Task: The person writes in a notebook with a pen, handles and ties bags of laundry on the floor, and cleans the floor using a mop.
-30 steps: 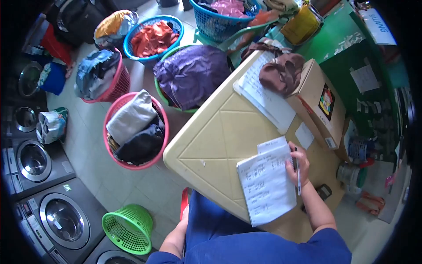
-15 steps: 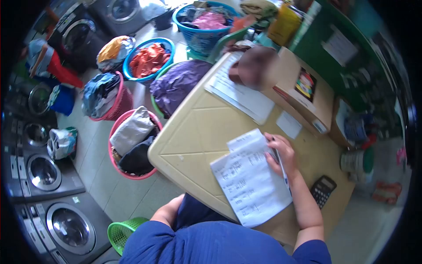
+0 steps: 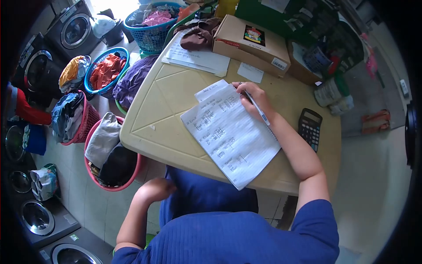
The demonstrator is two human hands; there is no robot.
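Right hand (image 3: 256, 99) gripping pen (image 3: 263, 115), notebook (image 3: 232, 143) beneath, left hand (image 3: 157, 190) apart

Right grip (image 3: 256, 101) curled, forearm (image 3: 295, 143) outstretched; left grip (image 3: 156, 190) low.

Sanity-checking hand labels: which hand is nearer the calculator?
Right. The right hand, gripping a pen at the notebook's edge, is up and left of the calculator in the picture; the left hand is off the table, farther left.

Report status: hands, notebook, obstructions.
Right hand holds pen at edge of notebook. Left hand off table. Notebook flat, handwritten. Calculator alongside, clear of page.
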